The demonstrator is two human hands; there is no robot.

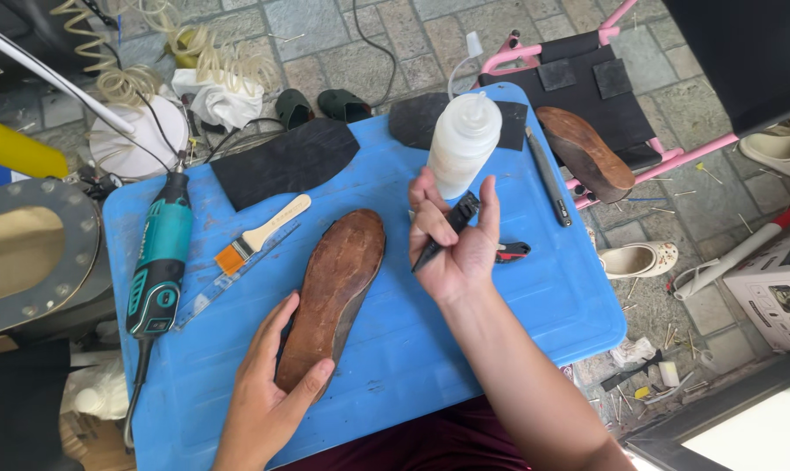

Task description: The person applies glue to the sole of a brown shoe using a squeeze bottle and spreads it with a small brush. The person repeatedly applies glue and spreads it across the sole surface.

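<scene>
A brown shoe sole [338, 283] lies lengthwise on a blue tray table [412, 358]. My left hand [269, 388] grips the sole's near end, thumb on its right edge. Raised over the table, my right hand [454, 240] holds a white squeeze bottle [461, 144] by its base, upright. A black pen-shaped tool [447, 228] lies across the same hand's fingers.
On the table lie a teal rotary tool [158, 262], an orange-bristled brush [260, 235] over a clear ruler, two black rubber sheets [286, 161], a grey tool [548, 179] and a red-black cutter [511, 252]. A second brown sole [584, 153] rests on a pink-framed stool. Shoes and cables litter the paving.
</scene>
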